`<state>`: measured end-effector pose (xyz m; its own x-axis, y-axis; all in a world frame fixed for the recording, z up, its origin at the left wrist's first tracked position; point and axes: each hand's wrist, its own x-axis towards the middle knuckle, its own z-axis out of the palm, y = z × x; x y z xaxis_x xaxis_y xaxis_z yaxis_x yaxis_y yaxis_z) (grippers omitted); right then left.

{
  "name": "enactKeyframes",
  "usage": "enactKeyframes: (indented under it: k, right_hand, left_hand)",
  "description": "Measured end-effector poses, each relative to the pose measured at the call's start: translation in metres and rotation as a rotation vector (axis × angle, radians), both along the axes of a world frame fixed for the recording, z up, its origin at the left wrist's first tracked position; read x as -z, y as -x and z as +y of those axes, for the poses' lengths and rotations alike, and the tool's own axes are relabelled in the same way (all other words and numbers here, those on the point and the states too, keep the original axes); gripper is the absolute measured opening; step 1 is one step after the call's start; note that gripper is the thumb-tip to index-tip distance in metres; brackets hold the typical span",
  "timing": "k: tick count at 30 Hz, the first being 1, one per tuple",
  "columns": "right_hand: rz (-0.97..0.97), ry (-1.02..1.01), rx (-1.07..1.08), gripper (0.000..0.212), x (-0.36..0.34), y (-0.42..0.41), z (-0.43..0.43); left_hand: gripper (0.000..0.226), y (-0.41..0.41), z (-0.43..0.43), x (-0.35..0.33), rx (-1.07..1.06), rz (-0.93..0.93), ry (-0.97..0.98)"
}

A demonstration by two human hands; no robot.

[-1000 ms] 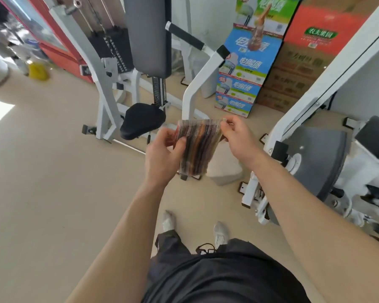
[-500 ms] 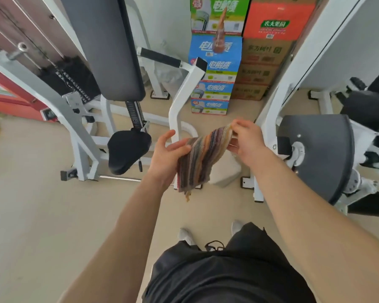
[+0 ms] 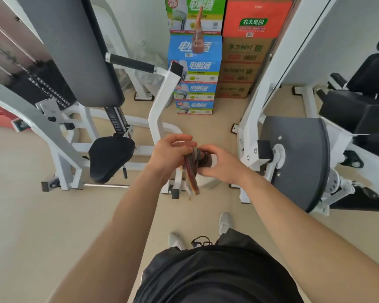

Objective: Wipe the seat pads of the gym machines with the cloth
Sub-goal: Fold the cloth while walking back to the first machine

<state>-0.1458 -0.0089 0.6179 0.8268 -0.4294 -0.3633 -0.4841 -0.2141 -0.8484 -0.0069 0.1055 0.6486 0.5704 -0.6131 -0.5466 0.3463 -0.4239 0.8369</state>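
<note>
Cloth (image 3: 192, 169), one, bunched between left hand (image 3: 170, 155) and right hand (image 3: 220, 164).

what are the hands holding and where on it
Both hold the striped cloth, bunched between them at its upper part: the left hand on its left side, the right hand on its right. The lower end hangs free.

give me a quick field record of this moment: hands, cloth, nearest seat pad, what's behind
left hand: gripping the striped cloth, fingers partly open on top
right hand: closed on the same cloth
cloth: bunched between both hands, one end hanging down, touching no pad
nearest seat pad: black seat pad on the white machine, left of the hands
back pad: dark back pad above that seat
behind: stacked drink boxes on the floor
wiping: not yet begun
</note>
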Motion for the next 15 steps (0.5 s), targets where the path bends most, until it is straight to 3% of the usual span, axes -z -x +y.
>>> enactKeyframes:
  k: [2,4,7,11,15]
  right_hand:
    - [0.02,0.07,-0.059,0.054,0.01,0.0,-0.005]
    - [0.073,0.127,-0.08,0.046,0.022,0.001,-0.012]
    - [0.141,0.067,-0.114,0.023,0.035,0.004,-0.026]
    - [0.171,-0.12,-0.158,0.033,0.036,0.006,-0.048]
    - [0.149,-0.28,0.001,0.026,0.027,0.006,-0.061]
  left_hand:
    - [0.036,-0.002,-0.005,0.001,0.048,0.098,-0.007]
    - [0.041,-0.002,-0.008,0.003,0.139,0.057,-0.065]
    - [0.044,-0.003,-0.014,0.007,0.304,-0.147,-0.201]
    - [0.047,0.001,-0.018,0.014,0.62,-0.499,-0.411]
    - [0.025,0.007,-0.018,0.026,0.869,-0.73,-0.451]
